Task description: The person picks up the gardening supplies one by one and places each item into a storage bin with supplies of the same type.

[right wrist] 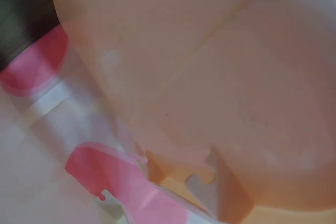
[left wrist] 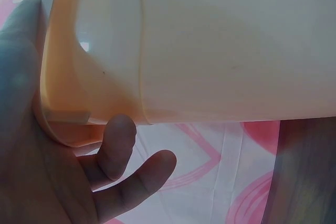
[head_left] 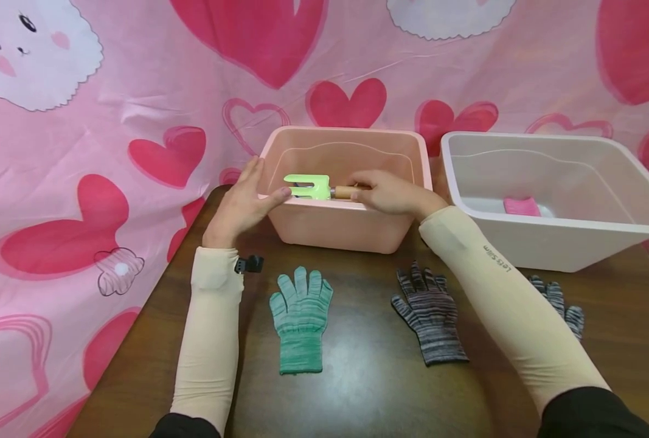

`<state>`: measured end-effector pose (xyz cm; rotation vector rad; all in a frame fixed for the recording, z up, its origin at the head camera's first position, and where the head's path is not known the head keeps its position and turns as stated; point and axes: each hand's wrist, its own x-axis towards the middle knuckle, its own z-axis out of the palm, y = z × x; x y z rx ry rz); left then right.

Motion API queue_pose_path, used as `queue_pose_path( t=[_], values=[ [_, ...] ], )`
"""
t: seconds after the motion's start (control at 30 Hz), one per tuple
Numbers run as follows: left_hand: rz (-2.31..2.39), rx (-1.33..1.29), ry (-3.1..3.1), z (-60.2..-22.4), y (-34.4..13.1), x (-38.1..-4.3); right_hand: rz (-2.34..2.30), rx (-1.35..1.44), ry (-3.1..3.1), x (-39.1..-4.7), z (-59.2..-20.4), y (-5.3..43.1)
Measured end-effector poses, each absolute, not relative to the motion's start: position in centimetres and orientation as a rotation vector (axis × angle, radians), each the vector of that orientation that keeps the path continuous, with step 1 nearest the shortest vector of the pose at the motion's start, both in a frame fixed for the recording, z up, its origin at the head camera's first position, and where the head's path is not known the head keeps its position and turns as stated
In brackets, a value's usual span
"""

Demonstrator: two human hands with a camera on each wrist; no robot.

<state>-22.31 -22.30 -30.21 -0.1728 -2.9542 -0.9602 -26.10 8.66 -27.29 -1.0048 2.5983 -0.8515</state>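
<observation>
A light green garden hand fork [head_left: 315, 187] with a wooden handle [head_left: 343, 192] lies level at the front rim of a pink plastic bin [head_left: 337, 228]. My right hand [head_left: 384, 191] reaches over that rim and grips the handle's end. At the bin's front left corner, my left hand [head_left: 242, 207] rests with the thumb along the front rim and the fingers spread down the left side. In the left wrist view the fingers [left wrist: 118, 148] look loosely bent beside the bin's outer wall. The right wrist view shows the bin's wall [right wrist: 210, 77] but no fingers.
To the right stands a grey-white bin [head_left: 554, 240] with a pink item [head_left: 521, 207] inside. A green glove [head_left: 301, 322] and a dark striped glove [head_left: 432, 316] lie on the brown table [head_left: 357, 389]. Another striped glove [head_left: 559, 301] is partly hidden by my right forearm.
</observation>
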Motion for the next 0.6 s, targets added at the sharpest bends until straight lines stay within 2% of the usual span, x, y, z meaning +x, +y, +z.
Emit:
queue_pose_path(
  t=[0.6],
  values=[
    [-0.956, -0.147, -2.978, -30.07, -22.19, -22.23, -0.825, -0.875, 2.548, -26.12, -27.21, 8.43]
  ],
)
